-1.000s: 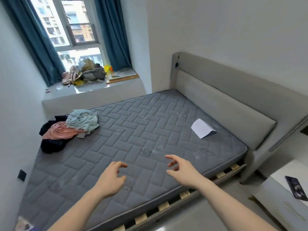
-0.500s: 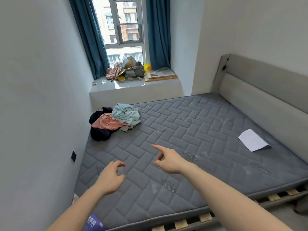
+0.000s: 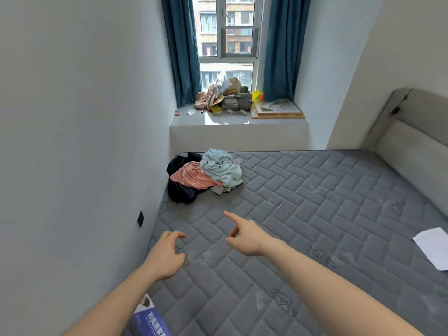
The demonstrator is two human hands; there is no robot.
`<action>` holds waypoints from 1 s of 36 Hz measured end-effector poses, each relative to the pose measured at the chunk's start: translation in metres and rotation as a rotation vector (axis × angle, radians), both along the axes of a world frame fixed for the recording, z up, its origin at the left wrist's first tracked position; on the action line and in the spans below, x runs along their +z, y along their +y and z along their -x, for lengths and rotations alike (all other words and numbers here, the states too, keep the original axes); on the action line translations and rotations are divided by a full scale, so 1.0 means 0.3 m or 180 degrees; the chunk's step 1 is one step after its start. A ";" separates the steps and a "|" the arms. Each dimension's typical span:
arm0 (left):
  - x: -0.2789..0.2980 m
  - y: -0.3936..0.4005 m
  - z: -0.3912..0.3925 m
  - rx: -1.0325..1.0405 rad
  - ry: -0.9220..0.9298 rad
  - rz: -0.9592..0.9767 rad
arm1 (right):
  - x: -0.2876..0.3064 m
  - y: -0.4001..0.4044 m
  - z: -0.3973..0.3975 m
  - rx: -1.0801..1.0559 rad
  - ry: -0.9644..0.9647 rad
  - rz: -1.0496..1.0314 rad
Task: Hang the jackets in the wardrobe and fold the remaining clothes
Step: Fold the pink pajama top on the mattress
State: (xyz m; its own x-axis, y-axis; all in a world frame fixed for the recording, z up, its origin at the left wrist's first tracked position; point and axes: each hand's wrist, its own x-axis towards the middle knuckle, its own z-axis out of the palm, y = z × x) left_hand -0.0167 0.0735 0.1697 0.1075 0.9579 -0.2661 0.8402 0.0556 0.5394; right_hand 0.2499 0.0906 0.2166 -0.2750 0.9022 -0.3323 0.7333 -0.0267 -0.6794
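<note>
A heap of clothes lies on the bare grey mattress (image 3: 303, 214) at its far left corner, against the wall. On top is a light blue garment (image 3: 221, 167), under it a pink garment (image 3: 191, 177), and below those a black garment (image 3: 180, 192). Both my hands hover over the mattress, short of the heap and holding nothing. My left hand (image 3: 166, 254) has loosely curled fingers. My right hand (image 3: 244, 235) stretches its index finger toward the heap. No wardrobe is in view.
A white wall runs close along the left. The window ledge (image 3: 232, 121) behind the bed carries a cluttered pile and a framed board (image 3: 278, 109). A white sheet of paper (image 3: 434, 247) lies at the mattress's right. The padded headboard (image 3: 412, 146) stands at the right.
The view has swung left toward the clothes heap and the window, so the heap is now ahead. Both hands stay raised and empty, the right index finger pointing further forward.
</note>
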 end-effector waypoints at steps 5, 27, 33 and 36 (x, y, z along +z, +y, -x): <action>-0.044 0.144 0.051 0.0214 0.0083 0.0132 | -0.052 0.210 0.057 0.0144 0.0054 0.0122; -0.554 0.934 0.380 0.0344 0.0613 0.0856 | -0.598 1.045 0.345 0.0174 -0.0159 0.0318; -0.889 1.170 0.471 0.0244 0.0676 0.1086 | -0.907 1.229 0.432 0.0048 -0.0315 0.0367; -1.066 1.267 0.523 0.0231 0.0725 0.1183 | -1.072 1.318 0.475 -0.0035 -0.0388 0.0332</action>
